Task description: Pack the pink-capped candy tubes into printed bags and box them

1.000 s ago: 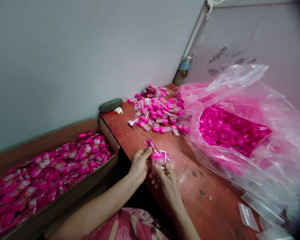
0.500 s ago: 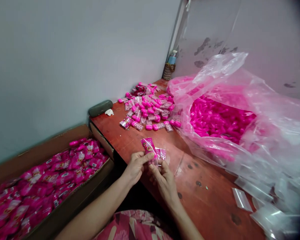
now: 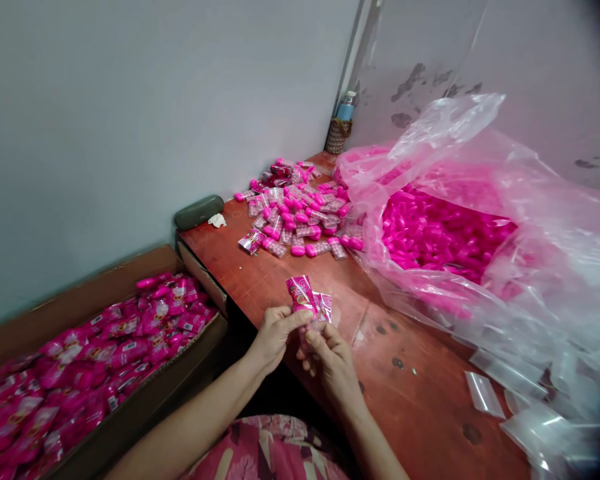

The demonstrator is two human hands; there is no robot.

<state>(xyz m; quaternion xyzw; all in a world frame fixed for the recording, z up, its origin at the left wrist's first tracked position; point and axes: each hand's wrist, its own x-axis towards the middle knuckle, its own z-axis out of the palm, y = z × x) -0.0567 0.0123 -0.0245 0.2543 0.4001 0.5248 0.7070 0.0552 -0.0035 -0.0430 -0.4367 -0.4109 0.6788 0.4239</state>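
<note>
Between my hands is a printed pink packet (image 3: 301,293), upright over the table's near edge. My left hand (image 3: 276,333) pinches it from the left, thumb across its front. Fingers of my right hand (image 3: 330,357) are closed on its lower end, which they partly hide. A second shiny pink wrapper (image 3: 324,305) shows just behind, above my right fingers; whether a hand holds it I cannot tell. Farther back on the red table (image 3: 380,373) lies a pile of clear tubes with pink caps (image 3: 300,217), with one flat printed wrapper (image 3: 251,241) at its front.
A cardboard box (image 3: 203,277) of pink packets (image 3: 130,353) stands at lower left. A large plastic bag (image 3: 430,273) of pink pieces (image 3: 440,233) fills the right. Clear sleeves (image 3: 484,393), a dark green case (image 3: 199,213) and a bottle (image 3: 346,108) in a basket are around.
The packet and my left fingers have shifted slightly right. My right hand has turned a little, with its lower fingers showing more. The view has moved slightly.
</note>
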